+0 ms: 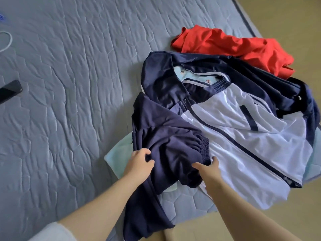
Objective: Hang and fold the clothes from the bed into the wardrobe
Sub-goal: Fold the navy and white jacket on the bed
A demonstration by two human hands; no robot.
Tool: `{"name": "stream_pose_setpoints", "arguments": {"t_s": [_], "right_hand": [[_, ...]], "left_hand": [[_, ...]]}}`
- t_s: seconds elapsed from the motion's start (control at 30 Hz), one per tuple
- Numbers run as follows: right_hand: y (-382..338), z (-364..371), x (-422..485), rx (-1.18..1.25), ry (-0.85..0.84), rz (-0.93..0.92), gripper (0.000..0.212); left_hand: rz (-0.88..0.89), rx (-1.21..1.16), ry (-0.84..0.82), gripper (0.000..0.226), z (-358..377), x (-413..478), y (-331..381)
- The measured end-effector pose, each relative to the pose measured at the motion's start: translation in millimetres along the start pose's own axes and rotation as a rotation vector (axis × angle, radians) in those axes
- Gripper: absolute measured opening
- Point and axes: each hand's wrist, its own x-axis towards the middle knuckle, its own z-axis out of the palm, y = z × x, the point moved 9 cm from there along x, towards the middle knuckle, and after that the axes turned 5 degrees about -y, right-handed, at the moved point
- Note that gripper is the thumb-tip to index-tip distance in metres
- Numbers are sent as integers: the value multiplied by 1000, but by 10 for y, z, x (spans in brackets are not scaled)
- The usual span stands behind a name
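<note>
The dark navy elastic-waisted trousers (166,141) lie atop the heap at the bed's near edge. The left hand (139,159) bunches their side in curled fingers and the right hand (207,168) pinches the waistband, likely to lift them free for folding. Beneath lies a glossy white-and-navy zip jacket (243,127), with a crumpled red garment (234,47) beyond on the grey quilted mattress (69,84).

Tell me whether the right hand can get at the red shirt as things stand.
Probably not yet: the right hand grips the navy trousers, as does the left hand. The red shirt lies mostly uncovered on the bed beyond the jacket, so once freed, the way over looks clear.
</note>
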Motion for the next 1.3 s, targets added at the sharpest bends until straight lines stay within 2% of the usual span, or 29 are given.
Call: {"name": "stream_pose_setpoints", "arguments": {"t_s": [0.07,0.1,0.2,0.27,0.37,0.43,0.57,0.67,0.73,0.8,0.87,0.93,1.0,1.07,1.17,1.3], "right_hand": [[77,113,126,32,-52,-1,86],[114,158,177,53,-73,-10,81],[217,263,206,182,-131,-31,57],[249,283,168,168,-112,-51,44],[207,239,47,64,9,-128,30],[65,221,-101,-46,67,-246,23],[-231,305,-411,-222,57,-419,14],[-487,507,-705,-206,-115,-525,20],[-685,724,-951,-266,-265,-646,14],[-833,955,-1220,-434,-392,-809,7],[-850,1134,-1421,-536,-543,-873,5],[-825,1207,-1521,-455,-703,-749,12],[-835,1173,-1442,-220,-717,-574,13],[-920,1016,-1246,-132,-539,-558,15],[-950,774,-950,-247,-283,-510,13],[-918,623,-605,-445,-162,-434,29]], "left_hand": [[47,118,122,46,-63,75,31],[56,138,130,55,-52,114,13],[58,23,-72,69,196,200,-88],[82,8,-160,71,304,209,-135],[104,0,-175,66,324,183,-206],[102,-6,-171,62,290,124,-242],[107,-72,-181,58,175,-49,-236],[101,-356,-210,45,98,-187,-71],[2,-693,-224,30,54,-253,28],[-146,-1069,-310,31,98,-319,84],[-193,-1138,-336,25,69,-355,94],[-204,-1073,-216,24,-92,-337,10],[-200,-1112,-21,19,-376,-285,-85],[-161,-1179,160,13,-726,-229,-120],[-10,-1157,337,12,-1204,-122,26],[326,-908,527,18,-1794,-58,542]]}}
